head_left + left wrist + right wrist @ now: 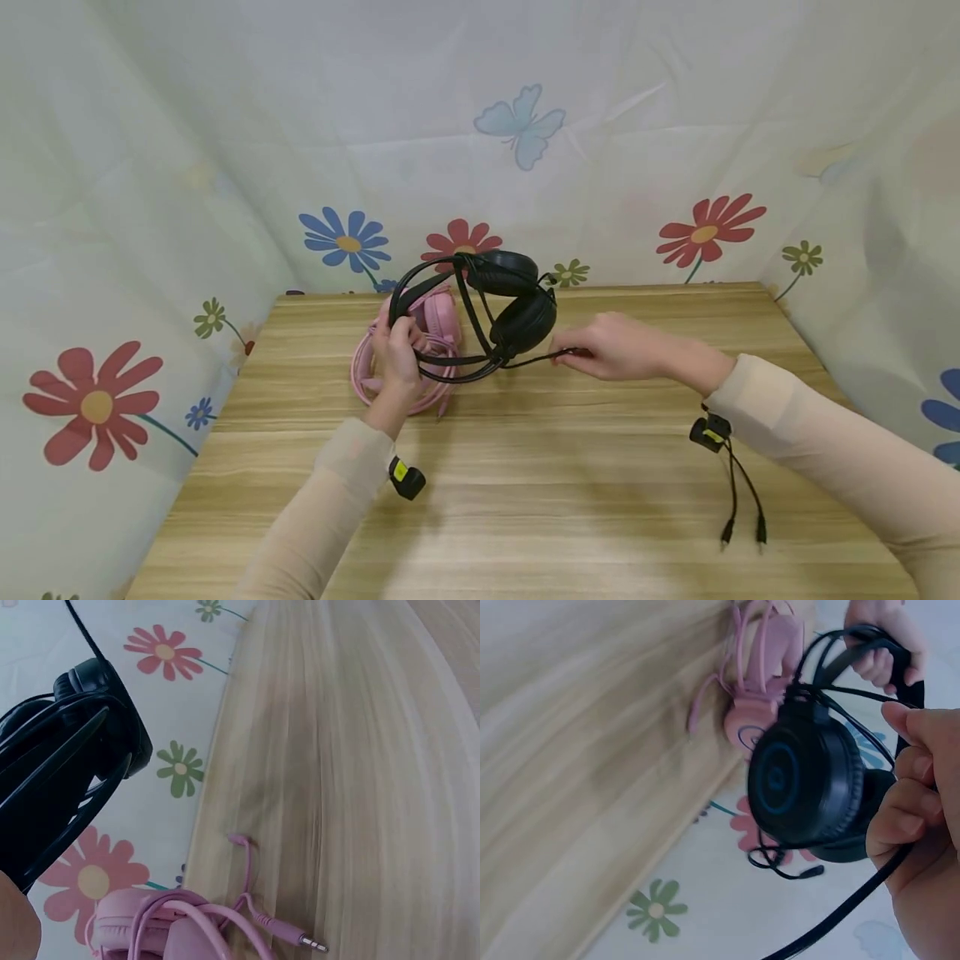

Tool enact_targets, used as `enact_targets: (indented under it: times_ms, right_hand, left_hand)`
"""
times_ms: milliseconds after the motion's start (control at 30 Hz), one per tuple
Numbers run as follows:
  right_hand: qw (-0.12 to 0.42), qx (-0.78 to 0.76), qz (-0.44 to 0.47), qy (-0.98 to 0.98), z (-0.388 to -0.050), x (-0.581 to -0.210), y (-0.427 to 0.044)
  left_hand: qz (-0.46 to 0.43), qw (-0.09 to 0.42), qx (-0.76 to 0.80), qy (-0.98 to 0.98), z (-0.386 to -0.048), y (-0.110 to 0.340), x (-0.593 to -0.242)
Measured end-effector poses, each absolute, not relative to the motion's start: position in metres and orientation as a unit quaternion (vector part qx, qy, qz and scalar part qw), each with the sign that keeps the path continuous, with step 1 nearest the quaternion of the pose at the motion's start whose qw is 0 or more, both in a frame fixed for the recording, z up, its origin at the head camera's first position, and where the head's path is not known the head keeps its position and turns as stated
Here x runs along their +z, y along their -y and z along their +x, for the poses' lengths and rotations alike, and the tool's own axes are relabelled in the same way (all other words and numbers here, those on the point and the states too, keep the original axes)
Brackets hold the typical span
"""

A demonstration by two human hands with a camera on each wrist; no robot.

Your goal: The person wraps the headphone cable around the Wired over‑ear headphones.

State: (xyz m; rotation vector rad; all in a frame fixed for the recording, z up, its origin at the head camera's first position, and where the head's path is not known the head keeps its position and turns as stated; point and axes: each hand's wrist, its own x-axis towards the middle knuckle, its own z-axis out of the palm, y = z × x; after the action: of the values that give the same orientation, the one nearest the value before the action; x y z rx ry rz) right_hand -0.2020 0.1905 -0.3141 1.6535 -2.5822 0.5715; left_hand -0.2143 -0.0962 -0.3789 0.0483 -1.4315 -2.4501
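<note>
A pair of black headphones (527, 322) is held up above the far part of the table. My left hand (397, 360) grips them by the headband. Black cable is looped along the band. My right hand (618, 346) pinches a stretch of this cable (534, 361) to the right of the ear cups; the right wrist view shows fingers curled round the cable (847, 901). Behind and below my left hand, pink headphones (441, 317) lie on the table with their cord coiled on them. A pink plug (279, 928) shows in the left wrist view.
The wooden table (570, 500) ends at a flowered cloth backdrop (600, 167) behind and at the sides. Two thin black leads with plugs (761, 530) hang below my right wrist. A small black wrist camera (407, 479) sits at my left cuff.
</note>
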Motion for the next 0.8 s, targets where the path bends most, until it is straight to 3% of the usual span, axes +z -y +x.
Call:
enact_targets:
  times_ms: [200, 533, 800]
  right_hand:
    - [0.078, 0.107, 0.517, 0.846, -0.209, -0.295, -0.188]
    - [0.088, 0.027, 0.530, 0.843, -0.218, -0.277, -0.181]
    - [0.185, -0.064, 0.528, 0.826, -0.227, -0.271, -0.185]
  left_hand:
    - [0.022, 0.137, -0.848, 0.512, -0.212, 0.089, -0.382]
    - [0.014, 0.132, -0.827, 0.546, -0.209, 0.084, -0.386]
    - [0.007, 0.119, -0.820, 0.560, -0.209, 0.085, -0.387]
